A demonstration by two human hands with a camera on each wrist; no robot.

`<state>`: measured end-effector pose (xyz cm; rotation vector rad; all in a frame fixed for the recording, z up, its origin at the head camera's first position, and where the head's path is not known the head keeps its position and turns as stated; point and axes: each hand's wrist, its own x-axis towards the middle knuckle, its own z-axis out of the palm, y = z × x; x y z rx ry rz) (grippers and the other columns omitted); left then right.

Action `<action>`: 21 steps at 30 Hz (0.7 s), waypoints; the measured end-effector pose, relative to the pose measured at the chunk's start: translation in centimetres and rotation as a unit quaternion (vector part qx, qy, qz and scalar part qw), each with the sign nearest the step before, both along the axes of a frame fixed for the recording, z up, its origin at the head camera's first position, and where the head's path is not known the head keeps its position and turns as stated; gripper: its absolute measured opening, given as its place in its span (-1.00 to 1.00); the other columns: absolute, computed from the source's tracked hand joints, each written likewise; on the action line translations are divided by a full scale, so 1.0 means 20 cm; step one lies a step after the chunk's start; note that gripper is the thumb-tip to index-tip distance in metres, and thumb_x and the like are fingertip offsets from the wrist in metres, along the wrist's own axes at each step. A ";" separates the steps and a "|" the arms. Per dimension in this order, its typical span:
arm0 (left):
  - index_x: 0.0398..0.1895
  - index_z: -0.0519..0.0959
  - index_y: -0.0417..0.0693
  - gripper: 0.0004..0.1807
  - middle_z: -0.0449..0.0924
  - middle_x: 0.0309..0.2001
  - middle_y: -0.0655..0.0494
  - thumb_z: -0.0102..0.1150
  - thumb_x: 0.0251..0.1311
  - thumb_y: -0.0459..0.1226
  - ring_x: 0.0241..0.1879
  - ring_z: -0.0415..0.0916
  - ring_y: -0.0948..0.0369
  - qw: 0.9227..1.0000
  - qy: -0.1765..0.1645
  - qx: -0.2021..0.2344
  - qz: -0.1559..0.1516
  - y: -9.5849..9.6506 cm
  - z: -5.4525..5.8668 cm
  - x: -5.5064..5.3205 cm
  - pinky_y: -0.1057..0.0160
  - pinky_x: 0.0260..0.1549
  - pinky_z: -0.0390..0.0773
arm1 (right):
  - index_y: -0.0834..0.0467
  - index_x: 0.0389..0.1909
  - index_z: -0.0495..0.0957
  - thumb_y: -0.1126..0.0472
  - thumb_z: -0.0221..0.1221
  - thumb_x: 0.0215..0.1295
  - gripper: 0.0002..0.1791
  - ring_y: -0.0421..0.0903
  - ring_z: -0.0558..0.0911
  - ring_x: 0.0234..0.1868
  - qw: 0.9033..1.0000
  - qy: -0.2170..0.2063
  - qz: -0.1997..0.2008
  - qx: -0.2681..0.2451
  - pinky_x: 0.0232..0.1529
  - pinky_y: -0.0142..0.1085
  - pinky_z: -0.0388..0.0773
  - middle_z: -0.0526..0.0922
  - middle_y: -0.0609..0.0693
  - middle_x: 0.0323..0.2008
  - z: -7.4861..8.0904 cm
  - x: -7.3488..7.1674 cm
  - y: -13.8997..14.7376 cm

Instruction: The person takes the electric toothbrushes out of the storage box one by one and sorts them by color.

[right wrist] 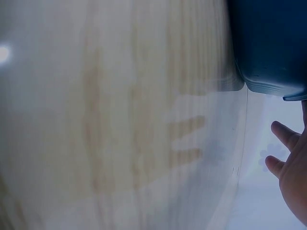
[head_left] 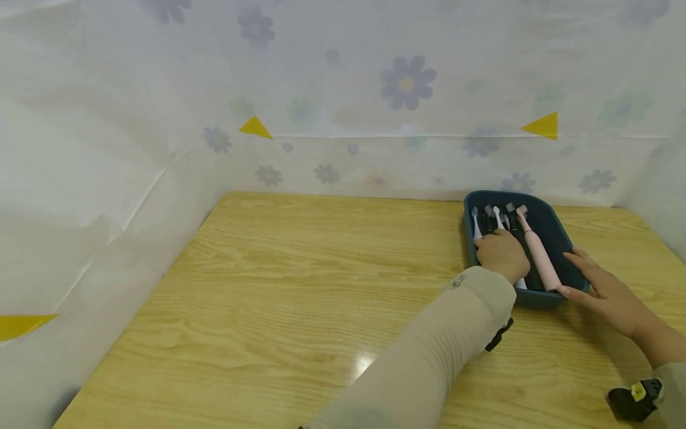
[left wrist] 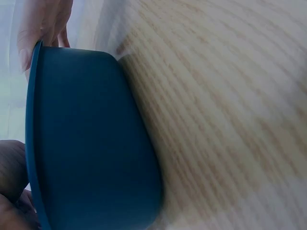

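Note:
A dark blue bin [head_left: 560,229] holds several toothbrushes. A pink electric toothbrush [head_left: 541,257] lies along its right part, beside a black toothbrush handle [head_left: 534,279]. White and black brush heads line the far left end. My left hand [head_left: 502,253] reaches down into the bin with its fingers bent over the left toothbrushes, hiding their middles. I cannot tell whether it grips one. My right hand [head_left: 608,292] rests on the near right corner, thumb and a fingertip at the rim. In the right wrist view two of its fingers [right wrist: 283,134] extend straight, apart from the bin.
The bin stands on a wood-grain table [head_left: 300,280] near its back right. Behind it hangs a white sheet [head_left: 343,77] with a flower print and yellow tape triangles [head_left: 543,126]. White sheeting also walls the left side [head_left: 107,179].

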<state>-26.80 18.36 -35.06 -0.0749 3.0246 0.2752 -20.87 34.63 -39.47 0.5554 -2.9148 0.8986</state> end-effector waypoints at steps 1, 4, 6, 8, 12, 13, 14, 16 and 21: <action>0.16 0.21 0.28 -0.27 0.36 -0.04 0.29 0.14 -0.17 0.16 -0.14 0.36 0.29 1.000 -0.002 0.001 0.001 0.00 0.00 0.00 0.33 -0.27 0.40 | 0.21 0.31 -0.27 0.19 0.00 0.22 -0.22 0.36 -0.29 0.19 1.000 0.000 0.000 -0.002 -0.27 0.36 0.01 -0.45 0.11 0.29 0.00 0.00 0.00; 0.17 0.20 0.28 -0.26 0.41 -0.09 0.29 0.15 -0.17 0.15 -0.20 0.41 0.28 1.000 -0.011 0.009 0.007 0.00 0.01 -0.01 0.34 -0.39 0.44 | 0.20 0.31 -0.27 0.20 0.00 0.22 -0.21 0.36 -0.29 0.19 1.000 -0.002 0.002 -0.006 -0.27 0.37 0.00 -0.45 0.11 0.29 0.00 0.00 0.00; 0.17 0.19 0.28 -0.26 0.44 -0.13 0.28 0.15 -0.16 0.14 -0.24 0.42 0.27 1.000 -0.016 0.014 0.010 0.00 0.01 -0.01 0.32 -0.47 0.45 | 0.19 0.32 -0.27 0.21 0.00 0.22 -0.22 0.35 -0.30 0.20 1.000 -0.004 0.006 -0.011 -0.27 0.37 0.00 -0.45 0.09 0.29 -0.01 0.00 0.00; 0.18 0.17 0.29 -0.25 0.43 -0.11 0.27 0.16 -0.16 0.13 -0.22 0.41 0.24 0.999 -0.021 0.019 0.015 0.00 0.01 -0.01 0.31 -0.52 0.45 | 0.18 0.32 -0.26 0.22 -0.01 0.22 -0.23 0.31 -0.30 0.21 1.000 -0.004 0.012 -0.017 -0.27 0.35 0.02 -0.44 0.08 0.29 -0.01 0.00 0.01; 0.19 0.15 0.29 -0.22 0.41 -0.10 0.23 0.21 -0.20 0.10 -0.21 0.39 0.20 0.998 -0.026 0.052 0.035 -0.01 0.01 -0.01 0.28 -0.59 0.44 | 0.16 0.32 -0.25 0.25 -0.02 0.22 -0.24 0.20 -0.31 0.24 1.000 -0.001 0.022 -0.020 -0.28 0.33 0.07 -0.40 0.09 0.30 -0.02 0.01 0.01; 0.19 0.14 0.29 -0.21 0.40 -0.09 0.22 0.22 -0.20 0.09 -0.20 0.40 0.19 0.997 -0.027 0.065 0.040 -0.01 0.01 -0.01 0.28 -0.59 0.44 | 0.16 0.32 -0.24 0.24 -0.02 0.22 -0.24 0.19 -0.31 0.24 1.000 0.000 0.023 -0.019 -0.28 0.33 0.07 -0.40 0.09 0.30 -0.02 0.01 0.01; 0.19 0.14 0.29 -0.20 0.41 -0.09 0.20 0.23 -0.20 0.08 -0.21 0.40 0.18 0.995 -0.027 0.082 0.046 -0.01 0.02 -0.01 0.27 -0.61 0.43 | 0.16 0.32 -0.24 0.24 -0.02 0.23 -0.24 0.19 -0.31 0.24 1.000 0.000 0.023 -0.017 -0.28 0.33 0.07 -0.39 0.10 0.30 -0.02 0.01 0.01; 0.20 0.13 0.27 -0.19 0.43 -0.11 0.19 0.23 -0.20 0.06 -0.23 0.42 0.17 0.992 -0.023 0.114 0.054 -0.03 0.03 -0.02 0.26 -0.59 0.44 | 0.17 0.32 -0.24 0.24 -0.01 0.22 -0.24 0.24 -0.30 0.23 1.000 0.000 0.022 -0.017 -0.28 0.33 0.07 -0.39 0.12 0.30 -0.01 0.01 0.01; 0.22 0.11 0.24 -0.20 0.48 -0.22 0.25 0.19 -0.16 0.06 -0.36 0.44 0.23 0.990 -0.012 0.133 0.049 -0.05 0.08 -0.01 0.32 -0.45 0.43 | 0.20 0.31 -0.26 0.21 -0.01 0.22 -0.23 0.38 -0.25 0.19 1.000 -0.002 0.011 -0.007 -0.29 0.34 0.07 -0.41 0.15 0.29 0.00 0.00 0.00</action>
